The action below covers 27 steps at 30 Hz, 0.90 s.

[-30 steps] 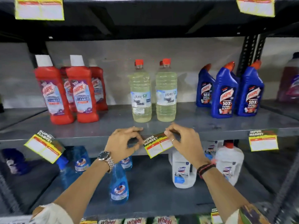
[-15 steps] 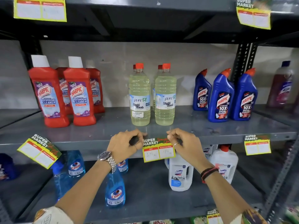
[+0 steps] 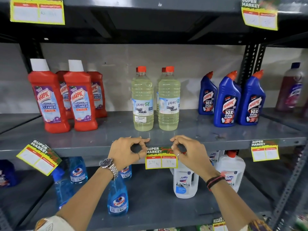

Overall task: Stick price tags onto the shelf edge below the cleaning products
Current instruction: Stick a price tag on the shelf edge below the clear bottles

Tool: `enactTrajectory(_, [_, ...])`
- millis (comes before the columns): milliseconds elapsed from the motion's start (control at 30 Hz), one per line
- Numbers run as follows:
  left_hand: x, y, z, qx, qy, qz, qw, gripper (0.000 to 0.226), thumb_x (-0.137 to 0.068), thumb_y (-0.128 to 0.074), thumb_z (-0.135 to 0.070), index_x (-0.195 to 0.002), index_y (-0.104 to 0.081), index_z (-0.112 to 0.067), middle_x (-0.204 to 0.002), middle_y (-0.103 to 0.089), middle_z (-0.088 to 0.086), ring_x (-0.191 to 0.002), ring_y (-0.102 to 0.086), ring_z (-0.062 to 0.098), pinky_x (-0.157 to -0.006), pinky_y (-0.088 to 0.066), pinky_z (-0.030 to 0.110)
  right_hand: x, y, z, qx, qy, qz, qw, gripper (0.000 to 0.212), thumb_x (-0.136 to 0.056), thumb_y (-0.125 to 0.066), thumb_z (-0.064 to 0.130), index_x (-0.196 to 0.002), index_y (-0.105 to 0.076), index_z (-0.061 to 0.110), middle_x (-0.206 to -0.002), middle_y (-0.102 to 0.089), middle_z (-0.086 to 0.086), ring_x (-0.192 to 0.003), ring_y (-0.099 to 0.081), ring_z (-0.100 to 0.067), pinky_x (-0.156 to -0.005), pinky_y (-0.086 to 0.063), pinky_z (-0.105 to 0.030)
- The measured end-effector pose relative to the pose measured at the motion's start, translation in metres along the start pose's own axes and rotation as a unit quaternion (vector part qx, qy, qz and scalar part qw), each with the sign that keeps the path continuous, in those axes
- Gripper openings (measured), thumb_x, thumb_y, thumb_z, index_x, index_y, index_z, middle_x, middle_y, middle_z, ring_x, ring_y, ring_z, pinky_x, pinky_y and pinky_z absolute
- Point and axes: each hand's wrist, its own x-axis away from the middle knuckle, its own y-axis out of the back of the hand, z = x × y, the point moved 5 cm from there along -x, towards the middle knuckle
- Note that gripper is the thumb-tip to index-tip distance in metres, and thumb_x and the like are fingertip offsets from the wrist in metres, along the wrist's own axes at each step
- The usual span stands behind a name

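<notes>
A yellow "Super Market" price tag (image 3: 160,158) hangs level on the grey shelf edge (image 3: 83,147), below two liquid bleach bottles (image 3: 155,101). My left hand (image 3: 127,151) pinches the tag's upper left corner against the edge. My right hand (image 3: 187,150) pinches its upper right corner. Fingertips of both hands rest on the shelf's front lip. Another tag (image 3: 39,158) hangs crooked at the left below the red Harpic bottles (image 3: 66,97). A third tag (image 3: 265,150) sits straight under the blue Harpic bottles (image 3: 233,99).
The lower shelf holds blue Colin spray bottles (image 3: 117,195) and white Domex bottles (image 3: 185,180). Two more tags (image 3: 37,11) hang on the shelf edge above. A black upright post (image 3: 250,64) stands at the right, with a purple bottle (image 3: 291,87) beyond it.
The middle tag was tilted a second ago; it now hangs level on the shelf edge. Both hands stayed at its top corners while the view moved closer.
</notes>
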Motion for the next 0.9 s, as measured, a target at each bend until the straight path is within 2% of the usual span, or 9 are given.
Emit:
enactTrajectory(133, [-0.001, 0.0, -0.003, -0.005, 0.017, -0.035, 0.999, 0.009, -0.065, -0.068, -0.034, -0.064, -0.06, -0.03, -0.093, -0.068, -0.031, -0.091, -0.064, -0.002, -0.067, -0.056, 0.035, -0.001, -0.001, 0.0, 0.011, -0.009, -0.014, 1.0, 0.018, -0.081, -0.059, 0.02, -0.072, -0.05, 0.032, -0.097, -0.07, 0.017, -0.082, -0.061, 0.002, -0.063, -0.037, -0.004])
enactTrajectory(200, [-0.001, 0.0, -0.005, -0.008, 0.022, -0.054, 0.998, 0.009, -0.064, -0.065, -0.035, -0.062, -0.059, -0.029, -0.091, -0.069, -0.03, -0.085, -0.065, -0.001, -0.063, -0.056, 0.034, -0.001, -0.003, 0.003, 0.023, -0.005, -0.022, 0.999, 0.026, -0.082, -0.058, 0.019, -0.075, -0.043, 0.039, -0.095, -0.071, 0.014, -0.08, -0.064, -0.005, -0.065, -0.044, -0.015])
enactTrajectory(300, [0.0, -0.001, -0.007, -0.016, 0.021, -0.071, 0.997, 0.01, -0.063, -0.063, -0.036, -0.06, -0.057, -0.03, -0.089, -0.069, -0.03, -0.077, -0.065, -0.001, -0.058, -0.055, 0.033, 0.0, -0.005, 0.007, 0.045, -0.012, -0.043, 0.998, 0.03, -0.081, -0.059, 0.018, -0.077, -0.039, 0.04, -0.093, -0.071, 0.01, -0.076, -0.064, -0.009, -0.064, -0.051, -0.029])
enactTrajectory(433, [-0.001, -0.002, -0.008, -0.026, 0.033, -0.071, 0.997, 0.014, -0.065, -0.068, -0.032, -0.061, -0.057, -0.025, -0.089, -0.07, -0.028, -0.076, -0.065, -0.001, -0.057, -0.054, 0.033, 0.002, -0.009, 0.007, 0.069, -0.024, -0.068, 0.995, 0.021, -0.079, -0.063, 0.019, -0.076, -0.045, 0.031, -0.09, -0.072, 0.009, -0.07, -0.063, -0.01, -0.058, -0.046, -0.026])
enactTrajectory(533, [-0.001, -0.002, -0.008, -0.022, 0.045, -0.074, 0.996, 0.02, -0.066, -0.071, -0.031, -0.06, -0.054, -0.022, -0.086, -0.071, -0.026, -0.078, -0.065, -0.003, -0.059, -0.055, 0.032, 0.002, -0.009, 0.008, 0.083, -0.032, -0.091, 0.992, 0.015, -0.082, -0.065, 0.032, -0.085, -0.052, 0.024, -0.09, -0.072, 0.01, -0.073, -0.064, -0.011, -0.058, -0.049, -0.029])
enactTrajectory(667, [-0.002, -0.002, -0.01, -0.014, 0.064, -0.093, 0.994, 0.035, -0.067, -0.074, -0.044, -0.056, -0.05, -0.021, -0.076, -0.071, -0.025, -0.074, -0.063, -0.008, -0.054, -0.051, 0.025, 0.0, -0.012, 0.012, 0.111, -0.039, -0.086, 0.989, 0.037, -0.08, -0.061, 0.055, -0.101, -0.052, 0.025, -0.093, -0.071, 0.01, -0.083, -0.066, -0.015, -0.063, -0.054, -0.037])
enactTrajectory(767, [-0.002, -0.003, -0.01, -0.015, 0.071, -0.1, 0.992, 0.041, -0.065, -0.072, -0.053, -0.055, -0.045, -0.023, -0.071, -0.069, -0.027, -0.071, -0.061, -0.011, -0.05, -0.046, 0.021, -0.002, -0.011, 0.011, 0.102, -0.04, -0.087, 0.99, 0.032, -0.08, -0.064, 0.051, -0.096, -0.052, 0.027, -0.088, -0.071, 0.01, -0.079, -0.067, -0.016, -0.062, -0.053, -0.037])
enactTrajectory(900, [-0.001, -0.002, -0.006, -0.022, 0.039, -0.066, 0.997, 0.036, -0.072, -0.068, -0.045, -0.061, -0.038, -0.031, -0.082, -0.07, -0.029, -0.077, -0.063, -0.009, -0.052, -0.046, 0.022, -0.006, -0.006, 0.006, 0.062, -0.053, -0.061, 0.995, 0.024, -0.08, -0.069, 0.033, -0.09, -0.047, 0.03, -0.091, -0.073, 0.018, -0.087, -0.069, -0.011, -0.066, -0.055, -0.037])
